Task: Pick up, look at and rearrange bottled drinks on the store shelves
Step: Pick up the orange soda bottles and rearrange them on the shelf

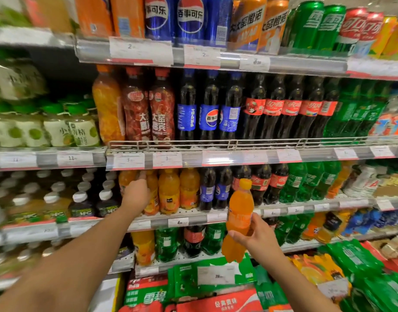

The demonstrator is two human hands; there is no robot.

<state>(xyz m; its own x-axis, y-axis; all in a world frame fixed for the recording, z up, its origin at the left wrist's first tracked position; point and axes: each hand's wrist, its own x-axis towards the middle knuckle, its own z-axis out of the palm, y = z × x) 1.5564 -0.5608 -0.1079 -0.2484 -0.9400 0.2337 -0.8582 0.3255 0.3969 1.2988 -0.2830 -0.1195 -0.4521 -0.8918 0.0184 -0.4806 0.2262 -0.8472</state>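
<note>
A shopper stands before the soft-drink shelves, both arms stretched forward. The right hand (259, 236) grips an orange soda bottle (238, 218) around its lower half, fingers and thumb curled round it; the bottle is held in the air, nearly upright and tilted slightly, in front of the third shelf's edge (193, 220), clear of the rows behind. The left hand (136, 192) reaches into that same shelf at its left end, fingers curled on an orange juice bottle (126, 179) standing there, though motion blur hides how firm the hold is. Just beside it stand more juice bottles (168, 191), then cola bottles (207, 188) and green bottles (306, 181) to the right. One shelf up, behind a wire rail (231, 143), stand taller cola bottles (292, 106). Cans (189, 18) line the top shelf. Green multipacks (355, 257) lie stacked at the bottom right.
</note>
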